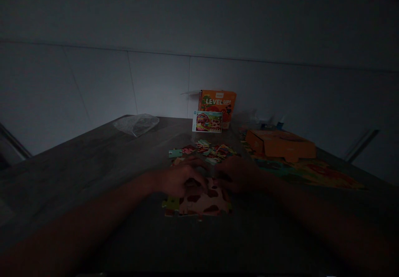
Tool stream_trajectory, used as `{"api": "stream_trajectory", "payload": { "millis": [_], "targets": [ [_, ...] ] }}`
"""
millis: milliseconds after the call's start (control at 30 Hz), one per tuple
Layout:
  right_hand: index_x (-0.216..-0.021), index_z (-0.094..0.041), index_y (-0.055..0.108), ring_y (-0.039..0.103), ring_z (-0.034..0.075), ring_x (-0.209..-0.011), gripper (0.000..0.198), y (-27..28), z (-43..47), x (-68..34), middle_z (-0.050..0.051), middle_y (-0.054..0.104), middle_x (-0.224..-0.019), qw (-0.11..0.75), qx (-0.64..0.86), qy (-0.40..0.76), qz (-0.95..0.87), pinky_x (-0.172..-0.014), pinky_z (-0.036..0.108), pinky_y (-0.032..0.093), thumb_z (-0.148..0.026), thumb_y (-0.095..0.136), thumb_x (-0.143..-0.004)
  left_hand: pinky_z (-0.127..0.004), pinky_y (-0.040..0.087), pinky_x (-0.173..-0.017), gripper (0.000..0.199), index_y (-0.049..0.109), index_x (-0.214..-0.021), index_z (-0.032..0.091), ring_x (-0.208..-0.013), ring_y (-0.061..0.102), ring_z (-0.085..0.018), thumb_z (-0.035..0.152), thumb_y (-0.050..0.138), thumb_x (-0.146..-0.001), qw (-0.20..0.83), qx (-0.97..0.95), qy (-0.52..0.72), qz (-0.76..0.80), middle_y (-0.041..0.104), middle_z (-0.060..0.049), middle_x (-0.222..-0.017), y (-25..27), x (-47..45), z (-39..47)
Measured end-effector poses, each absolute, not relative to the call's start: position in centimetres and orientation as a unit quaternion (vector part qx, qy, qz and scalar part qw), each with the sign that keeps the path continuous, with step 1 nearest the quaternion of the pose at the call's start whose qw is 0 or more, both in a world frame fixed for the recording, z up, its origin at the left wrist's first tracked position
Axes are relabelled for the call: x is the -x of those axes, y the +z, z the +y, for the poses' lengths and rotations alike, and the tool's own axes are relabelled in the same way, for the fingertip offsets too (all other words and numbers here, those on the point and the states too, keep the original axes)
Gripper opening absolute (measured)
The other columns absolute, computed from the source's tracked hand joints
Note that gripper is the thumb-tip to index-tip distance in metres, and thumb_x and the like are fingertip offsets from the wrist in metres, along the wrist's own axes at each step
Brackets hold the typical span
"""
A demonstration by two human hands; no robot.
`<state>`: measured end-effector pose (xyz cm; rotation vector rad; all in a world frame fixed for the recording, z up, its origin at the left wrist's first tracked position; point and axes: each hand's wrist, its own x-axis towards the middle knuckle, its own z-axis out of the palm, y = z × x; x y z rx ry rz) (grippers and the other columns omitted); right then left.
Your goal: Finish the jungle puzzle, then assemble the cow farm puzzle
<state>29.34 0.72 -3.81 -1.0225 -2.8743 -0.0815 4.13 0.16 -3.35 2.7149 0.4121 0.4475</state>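
A partly joined jigsaw puzzle, pink with dark brown patches and a green left edge, lies flat in front of me. My left hand bends over its upper left part, fingers curled down onto the pieces. Across from it, my right hand is closed at the puzzle's upper right edge. Its fingertips come near the left hand's fingers; whatever they pinch is hidden in the dark. Just beyond both hands lies a heap of loose puzzle pieces, with a pale green piece at its left.
A picture card leans against an upright orange box marked "LEVEL UP!". An orange carton rests on a colourful sheet at right. Clear plastic bag lies back left. The grey table meets a white wall; light is very dim.
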Motion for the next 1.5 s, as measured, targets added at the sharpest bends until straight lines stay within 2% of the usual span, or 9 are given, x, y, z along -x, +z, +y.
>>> {"api": "stream_trajectory", "payload": {
  "millis": [133, 233, 367, 500, 767, 1033, 1133, 1300, 1500],
  "targets": [
    [-0.093, -0.017, 0.065, 0.054, 0.016, -0.065, 0.016, -3.9, 0.6, -29.4, 0.005, 0.065, -0.074, 0.064, 0.268, -0.006, -0.961, -0.060, 0.026, 0.028, -0.027, 0.053, -0.090, -0.042, 0.038, -0.110, 0.010, 0.078, -0.092, 0.025, -0.125, 0.050, -0.025, 0.021, 0.071, -0.085, 0.151, -0.960, 0.177, 0.156, 0.060, -0.008, -0.124, -3.6, -3.2, 1.5],
    [-0.096, -0.017, 0.066, 0.054, 0.016, -0.067, 0.018, -4.0, 0.4, -29.4, 0.006, 0.065, -0.076, 0.071, 0.230, -0.004, -0.971, -0.062, 0.027, 0.031, -0.021, 0.048, -0.093, -0.045, 0.034, -0.113, 0.010, 0.080, -0.088, 0.027, -0.127, 0.048, -0.027, 0.020, 0.073, -0.083, 0.118, -0.962, 0.182, 0.167, 0.061, -0.007, -0.122, -3.7, -2.2, 2.7],
    [-0.100, -0.017, 0.066, 0.055, 0.016, -0.068, 0.021, -4.1, 0.4, -29.4, 0.006, 0.065, -0.075, 0.081, 0.208, 0.010, -0.975, -0.063, 0.028, 0.032, -0.018, 0.046, -0.093, -0.043, 0.037, -0.111, 0.018, 0.080, -0.086, 0.027, -0.130, 0.045, -0.027, 0.013, 0.076, -0.077, 0.098, -0.962, 0.167, 0.195, 0.063, -0.006, -0.120, -3.6, -1.1, 3.6],
    [-0.101, -0.017, 0.065, 0.056, 0.016, -0.068, 0.021, -4.1, 0.4, -29.4, 0.005, 0.066, -0.076, 0.077, 0.205, 0.018, -0.976, -0.065, 0.028, 0.032, -0.018, 0.045, -0.094, -0.042, 0.037, -0.112, 0.011, 0.080, -0.082, 0.026, -0.133, 0.043, -0.027, 0.016, 0.077, -0.078, 0.103, -0.957, 0.156, 0.221, 0.059, -0.006, -0.130, -3.2, -0.5, 3.8],
    [-0.093, -0.018, 0.063, 0.053, 0.015, -0.066, 0.017, -4.2, 0.5, -29.5, 0.004, 0.064, -0.074, 0.071, 0.238, 0.009, -0.969, -0.062, 0.028, 0.029, -0.022, 0.047, -0.093, -0.044, 0.037, -0.110, 0.006, 0.076, -0.082, 0.023, -0.134, 0.043, -0.027, 0.017, 0.077, -0.079, 0.079, -0.962, 0.126, 0.228, 0.065, -0.006, -0.119, -3.1, -0.3, 4.0],
    [-0.089, -0.017, 0.061, 0.053, 0.014, -0.064, 0.009, -3.9, 0.5, -29.4, 0.003, 0.062, -0.072, 0.059, 0.276, 0.035, -0.959, -0.059, 0.025, 0.029, -0.022, 0.054, -0.087, -0.045, 0.038, -0.110, 0.007, 0.075, -0.081, 0.022, -0.134, 0.044, -0.029, 0.017, 0.077, -0.077, 0.078, -0.962, 0.133, 0.224, 0.064, -0.008, -0.124, -3.2, -0.2, 4.0],
    [-0.094, -0.016, 0.062, 0.054, 0.015, -0.063, 0.012, -3.7, 0.4, -29.3, 0.004, 0.064, -0.072, 0.059, 0.294, 0.042, -0.953, -0.058, 0.024, 0.029, -0.021, 0.056, -0.085, -0.045, 0.037, -0.109, 0.006, 0.075, -0.081, 0.022, -0.132, 0.045, -0.028, 0.018, 0.078, -0.078, 0.067, -0.964, 0.130, 0.223, 0.066, -0.007, -0.120, -2.9, -0.1, 4.0],
    [-0.104, -0.017, 0.064, 0.055, 0.016, -0.064, 0.020, -3.8, 0.3, -29.4, 0.004, 0.065, -0.073, 0.065, 0.316, 0.036, -0.946, -0.057, 0.025, 0.028, -0.027, 0.056, -0.088, -0.044, 0.034, -0.110, 0.005, 0.075, -0.077, 0.023, -0.131, 0.046, -0.027, 0.018, 0.077, -0.080, 0.052, -0.968, 0.106, 0.224, 0.072, -0.005, -0.101, -2.5, 0.2, 4.1],
    [-0.106, -0.019, 0.065, 0.055, 0.016, -0.063, 0.021, -3.9, 0.4, -29.6, 0.003, 0.065, -0.072, 0.067, 0.318, 0.039, -0.945, -0.057, 0.024, 0.029, -0.027, 0.058, -0.087, -0.042, 0.035, -0.108, 0.004, 0.075, -0.079, 0.023, -0.130, 0.047, -0.027, 0.020, 0.077, -0.080, 0.043, -0.968, 0.111, 0.221, 0.071, -0.004, -0.108, -2.7, 0.3, 4.3]
  ]
}}
